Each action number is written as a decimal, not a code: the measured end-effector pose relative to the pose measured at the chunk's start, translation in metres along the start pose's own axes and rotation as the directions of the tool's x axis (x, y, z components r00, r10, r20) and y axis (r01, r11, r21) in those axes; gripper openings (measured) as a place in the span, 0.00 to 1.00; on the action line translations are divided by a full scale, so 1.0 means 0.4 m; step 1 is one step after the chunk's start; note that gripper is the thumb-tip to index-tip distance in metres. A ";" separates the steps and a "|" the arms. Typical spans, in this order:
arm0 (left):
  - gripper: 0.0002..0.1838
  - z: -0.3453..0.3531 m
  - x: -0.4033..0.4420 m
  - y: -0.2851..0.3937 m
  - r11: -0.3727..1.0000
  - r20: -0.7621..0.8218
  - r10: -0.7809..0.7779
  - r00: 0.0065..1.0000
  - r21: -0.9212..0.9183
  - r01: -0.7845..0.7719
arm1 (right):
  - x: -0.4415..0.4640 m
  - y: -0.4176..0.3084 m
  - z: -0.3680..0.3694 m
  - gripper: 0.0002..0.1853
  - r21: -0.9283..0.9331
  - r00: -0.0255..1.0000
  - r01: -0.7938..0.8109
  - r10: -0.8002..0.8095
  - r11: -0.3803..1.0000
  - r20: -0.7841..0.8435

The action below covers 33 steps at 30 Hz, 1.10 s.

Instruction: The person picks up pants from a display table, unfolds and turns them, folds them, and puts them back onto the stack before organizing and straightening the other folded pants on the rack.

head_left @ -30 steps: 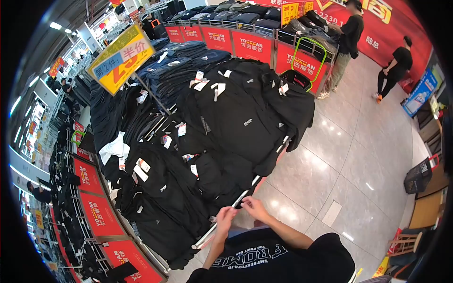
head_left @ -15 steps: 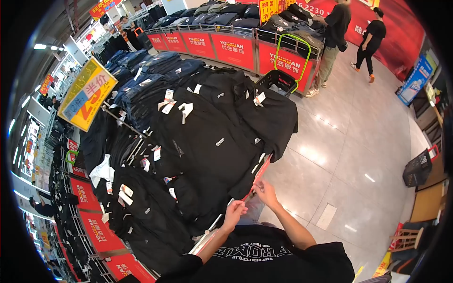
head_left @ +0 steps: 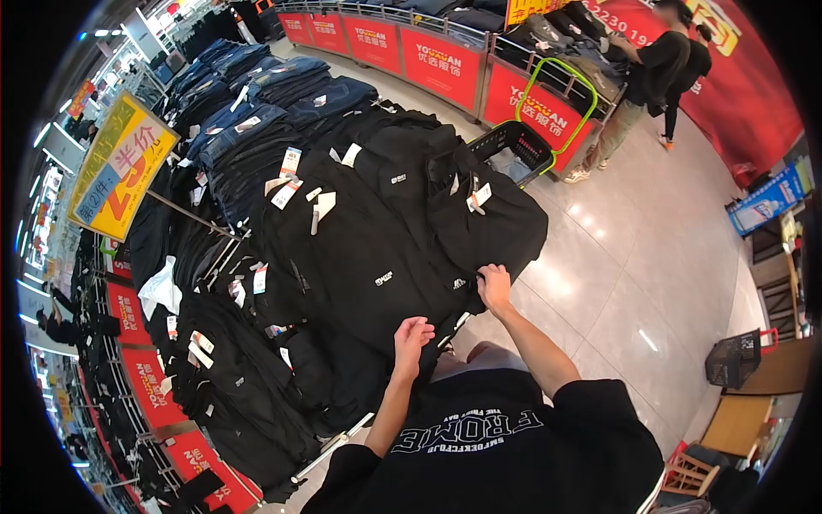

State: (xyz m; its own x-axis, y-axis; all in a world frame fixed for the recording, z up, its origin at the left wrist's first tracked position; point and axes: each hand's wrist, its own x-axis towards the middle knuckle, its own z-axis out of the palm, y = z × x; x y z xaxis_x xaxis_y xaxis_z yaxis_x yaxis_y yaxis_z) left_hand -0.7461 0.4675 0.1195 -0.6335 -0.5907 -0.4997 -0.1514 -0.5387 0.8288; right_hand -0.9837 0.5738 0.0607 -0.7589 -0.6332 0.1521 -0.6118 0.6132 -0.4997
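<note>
Black folded garments (head_left: 347,257) with small white logos and paper tags cover the near part of the display. My right hand (head_left: 494,288) is at their right front edge, its fingers closed on the border of a black garment (head_left: 492,227). Just left of it, my left hand (head_left: 413,343) hovers over or beside the black cloth, fingers loosely stretched and holding nothing. White tags (head_left: 481,197) stick up from the garment near my right hand. Part of the white display rail (head_left: 334,447) shows below my left forearm.
Stacks of blue jeans (head_left: 248,120) lie behind the black clothes. A yellow price sign (head_left: 124,167) rises at the left. A black basket with a green handle (head_left: 514,146) stands beyond the pile. Two people (head_left: 659,77) are at the upper right; another basket (head_left: 734,360) is at right.
My right hand has moved up from a red strip on the display's edge to the black garment. My left hand has drawn apart from it. The red strip no longer shows at that edge.
</note>
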 end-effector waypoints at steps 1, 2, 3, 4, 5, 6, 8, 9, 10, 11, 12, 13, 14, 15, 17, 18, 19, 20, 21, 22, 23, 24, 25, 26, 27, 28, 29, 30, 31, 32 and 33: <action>0.11 0.009 0.014 0.015 1.000 -0.016 0.002 1.000 -0.004 -0.002 | 0.006 -0.003 0.000 0.11 0.163 0.997 0.057 -0.048 0.985 -0.058; 0.12 0.024 0.030 0.026 1.000 -0.030 0.004 1.000 -0.011 -0.004 | -0.006 -0.012 0.003 0.08 0.265 0.981 0.170 -0.137 0.949 -0.136; 0.12 0.047 0.057 0.034 1.000 -0.043 0.000 0.999 -0.016 -0.001 | -0.021 -0.036 -0.014 0.06 0.354 0.976 0.216 -0.186 0.910 -0.117; 0.14 0.072 0.090 0.036 0.997 -0.102 0.055 0.993 0.057 -0.049 | -0.038 -0.058 -0.036 0.06 0.412 0.973 0.229 -0.222 0.882 -0.065; 0.17 0.097 0.125 0.034 0.987 -0.157 0.112 0.981 0.135 -0.091 | -0.048 -0.065 -0.058 0.06 0.464 0.959 0.236 -0.281 0.854 0.029; 0.29 0.125 0.174 0.022 0.976 -0.219 0.166 0.962 0.176 -0.128 | -0.052 -0.067 -0.076 0.06 0.533 0.943 0.225 -0.320 0.816 0.092; 0.33 0.191 0.268 0.011 0.963 -0.274 0.159 0.948 0.257 -0.087 | -0.054 -0.048 -0.084 0.07 0.625 0.898 0.199 -0.396 0.755 0.193; 0.38 0.217 0.304 -0.003 0.938 -0.309 0.164 0.937 0.342 -0.051 | -0.052 -0.033 -0.089 0.07 0.651 0.875 0.193 -0.429 0.734 0.225; 0.38 0.232 0.344 -0.038 0.940 -0.325 0.156 0.933 0.340 -0.039 | -0.049 -0.012 -0.087 0.07 0.655 0.849 0.172 -0.447 0.736 0.280; 0.40 0.241 0.391 -0.076 0.918 -0.328 0.106 0.939 0.396 0.035 | -0.042 0.011 -0.093 0.07 0.665 0.826 0.180 -0.479 0.725 0.298; 0.42 0.256 0.419 -0.094 0.887 -0.333 0.056 0.941 0.449 0.106 | -0.030 0.032 -0.099 0.08 0.684 0.821 0.188 -0.495 0.705 0.285; 0.35 0.311 0.380 -0.053 0.760 -0.312 0.256 0.915 0.650 0.009 | -0.015 0.047 -0.108 0.10 0.704 0.816 0.194 -0.510 0.684 0.271; 0.30 0.345 0.372 -0.042 0.708 -0.259 0.377 0.889 0.700 -0.096 | 0.009 0.077 -0.122 0.11 0.707 0.755 0.142 -0.538 0.693 0.375; 0.26 0.372 0.356 -0.032 0.641 -0.198 0.483 0.853 0.744 -0.190 | 0.046 0.101 -0.161 0.13 0.705 0.680 0.084 -0.558 0.704 0.476; 0.17 0.468 0.252 0.089 0.686 -0.002 0.532 0.847 0.588 -0.429 | 0.102 0.174 -0.189 0.15 0.721 0.539 -0.186 -0.544 0.668 0.643; 0.14 0.504 0.212 0.116 0.733 0.112 0.479 0.870 0.494 -0.468 | 0.136 0.227 -0.201 0.19 0.700 0.527 -0.148 -0.543 0.699 0.654; 0.13 0.542 0.160 0.162 0.776 0.260 0.414 0.872 0.401 -0.487 | 0.163 0.268 -0.239 0.18 0.717 0.586 -0.265 -0.483 0.645 0.651; 0.13 0.574 0.132 0.185 0.743 0.409 0.439 0.800 0.335 -0.579 | 0.177 0.354 -0.232 0.18 0.659 0.609 -0.239 -0.418 0.714 0.674; 0.14 0.606 0.105 0.221 0.720 0.520 0.413 0.748 0.316 -0.618 | 0.185 0.428 -0.246 0.19 0.626 0.674 -0.258 -0.326 0.736 0.662; 0.14 0.633 0.089 0.252 0.730 0.596 0.359 0.718 0.300 -0.614 | 0.186 0.496 -0.261 0.19 0.607 0.743 -0.272 -0.237 0.747 0.626; 0.15 0.653 0.077 0.281 0.740 0.670 0.304 0.678 0.282 -0.610 | 0.187 0.554 -0.272 0.20 0.592 0.796 -0.280 -0.161 0.755 0.583; 0.15 0.667 0.065 0.311 0.745 0.664 0.299 0.686 0.287 -0.602 | 0.184 0.606 -0.282 0.20 0.583 0.838 -0.288 -0.095 0.760 0.538; 0.15 0.676 0.056 0.341 0.769 0.701 0.259 0.664 0.266 -0.581 | 0.183 0.640 -0.288 0.21 0.579 0.873 -0.288 -0.039 0.763 0.486; 0.15 0.677 0.052 0.355 0.794 0.737 0.221 0.639 0.245 -0.557 | 0.176 0.668 -0.288 0.21 0.576 0.898 -0.286 0.004 0.766 0.441; 0.15 0.671 0.053 0.357 0.796 0.734 0.219 0.643 0.246 -0.553 | 0.176 0.681 -0.288 0.22 0.579 0.916 -0.278 0.030 0.766 0.399; 0.16 0.662 0.053 0.362 0.807 0.727 0.245 0.642 0.215 -0.550 | 0.178 0.688 -0.279 0.22 0.585 0.931 -0.267 0.047 0.766 0.363; 0.17 0.652 0.051 0.366 0.816 0.720 0.269 0.640 0.183 -0.549 | 0.181 0.694 -0.268 0.23 0.591 0.942 -0.252 0.055 0.766 0.330; 0.15 0.640 0.042 0.370 0.798 0.694 0.273 0.666 0.223 -0.560 | 0.189 0.688 -0.253 0.24 0.603 0.953 -0.229 0.051 0.764 0.297; 0.15 0.618 0.028 0.372 0.796 0.696 0.271 0.665 0.227 -0.562 | 0.199 0.675 -0.240 0.24 0.616 0.959 -0.216 0.046 0.758 0.279; 0.16 0.590 0.011 0.376 0.846 0.599 0.233 0.766 0.263 -0.463 | 0.215 0.660 -0.225 0.25 0.632 0.965 -0.195 0.032 0.750 0.260; 0.16 0.559 -0.007 0.383 0.888 0.492 0.185 0.851 0.286 -0.359 | 0.227 0.634 -0.216 0.26 0.655 0.969 -0.176 0.012 0.735 0.247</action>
State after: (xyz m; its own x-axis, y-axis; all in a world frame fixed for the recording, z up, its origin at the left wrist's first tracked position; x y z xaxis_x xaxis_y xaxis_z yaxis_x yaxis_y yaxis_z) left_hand -0.9373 0.5209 0.3040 -0.9403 -0.3066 -0.1477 -0.1244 -0.0946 0.9877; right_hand -1.2268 0.7127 0.0214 -0.6874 -0.7230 -0.0695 -0.1699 0.2531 -0.9524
